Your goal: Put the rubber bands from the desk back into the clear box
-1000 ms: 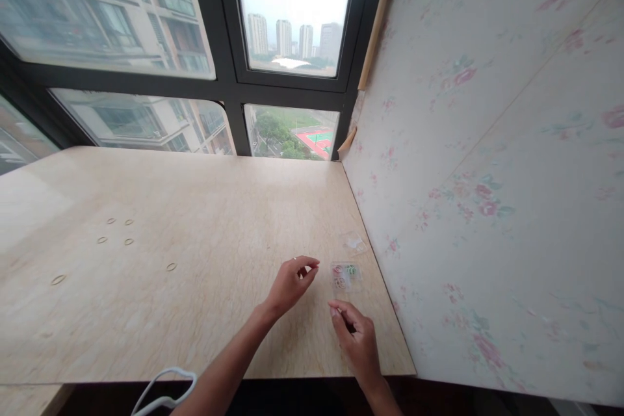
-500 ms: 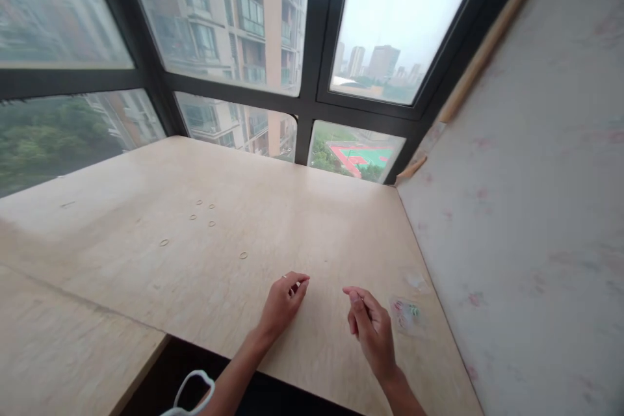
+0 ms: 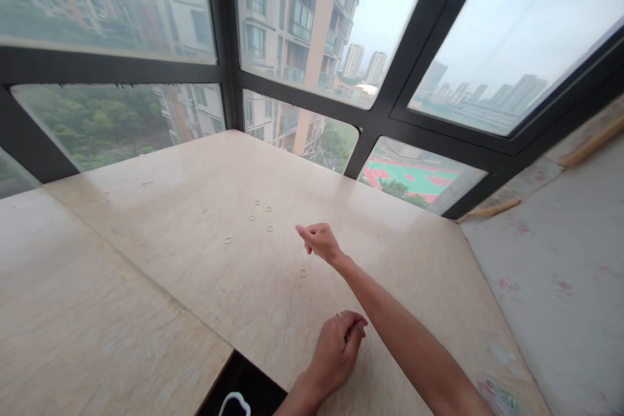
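My right hand (image 3: 319,240) reaches across the pale marble-patterned surface, thumb and fingers pressed together; whatever is between them is hidden or too small to name. Just left of it lie several small, thin yellowish rings in a loose cluster, such as one ring (image 3: 270,229) closest to the fingertips. A single ring (image 3: 303,273) sits below the hand, and a wider one (image 3: 227,240) lies farther left. Low in the view, my left hand (image 3: 338,348) rests on the surface with its fingers curled to the thumb, wearing a finger ring. I cannot make out anything in its grip.
A small clear packet with red and green print (image 3: 500,396) lies at lower right by the floral wall (image 3: 546,286). A thin stick-like bit (image 3: 147,182) lies at far left. Dark-framed windows (image 3: 380,110) border the back. A white loop (image 3: 235,403) shows in the dark gap.
My right hand has reached forward and left, toward the thin rings. The left hand stays low with curled fingers. The head view has turned left, shifting the scene rightward.
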`<action>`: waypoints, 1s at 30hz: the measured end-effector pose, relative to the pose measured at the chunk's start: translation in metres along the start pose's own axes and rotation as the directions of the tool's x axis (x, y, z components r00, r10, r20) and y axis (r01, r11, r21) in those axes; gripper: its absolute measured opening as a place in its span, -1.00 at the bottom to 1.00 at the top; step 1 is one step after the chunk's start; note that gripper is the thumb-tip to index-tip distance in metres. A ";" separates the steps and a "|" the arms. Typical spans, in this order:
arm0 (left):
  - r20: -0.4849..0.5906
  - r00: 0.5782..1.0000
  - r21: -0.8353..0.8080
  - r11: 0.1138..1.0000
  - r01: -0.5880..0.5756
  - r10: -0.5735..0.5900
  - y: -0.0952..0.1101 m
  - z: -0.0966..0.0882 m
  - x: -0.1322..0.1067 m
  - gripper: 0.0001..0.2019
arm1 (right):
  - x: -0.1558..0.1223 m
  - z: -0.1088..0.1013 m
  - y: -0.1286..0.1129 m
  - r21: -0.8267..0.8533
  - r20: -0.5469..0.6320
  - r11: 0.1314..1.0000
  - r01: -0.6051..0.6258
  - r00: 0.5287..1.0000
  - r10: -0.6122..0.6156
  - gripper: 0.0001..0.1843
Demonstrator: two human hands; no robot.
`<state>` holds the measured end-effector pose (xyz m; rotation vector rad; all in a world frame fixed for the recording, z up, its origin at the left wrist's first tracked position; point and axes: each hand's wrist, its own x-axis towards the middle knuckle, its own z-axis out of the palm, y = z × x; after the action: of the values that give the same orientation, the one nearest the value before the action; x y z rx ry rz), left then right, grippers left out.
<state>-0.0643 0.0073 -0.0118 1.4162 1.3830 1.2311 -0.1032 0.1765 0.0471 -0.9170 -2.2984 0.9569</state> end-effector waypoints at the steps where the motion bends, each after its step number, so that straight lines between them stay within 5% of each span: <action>1: 0.004 1.000 0.001 1.000 0.003 -0.003 -0.001 0.000 0.000 -0.75 | 0.017 0.009 -0.003 -0.031 0.011 0.999 0.011 1.000 -0.010 -0.33; 8: 0.036 0.999 0.053 0.999 -0.009 0.007 -0.010 0.005 0.002 -0.75 | 0.102 0.074 -0.018 -0.268 0.095 0.958 0.099 0.993 -0.076 -0.75; 12: 0.032 0.999 0.114 0.993 0.002 -0.005 -0.021 0.014 0.006 -0.78 | 0.131 0.093 -0.016 -0.402 0.161 0.905 0.140 0.984 -0.081 -0.65; 26: 0.060 0.993 0.291 0.954 0.078 -0.099 -0.045 0.038 0.009 -0.85 | 0.167 0.091 -0.008 -0.659 0.452 0.627 0.414 0.885 -0.110 -0.77; 30: 0.034 0.999 0.306 0.952 0.018 -0.030 -0.049 0.040 0.009 -0.92 | 0.169 0.091 -0.008 -0.660 0.472 0.602 0.449 0.872 -0.132 -0.75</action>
<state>-0.0372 0.0242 -0.0673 1.6177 1.6114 0.9978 -0.2765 0.2572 0.0241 -0.5977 -3.1448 -0.0574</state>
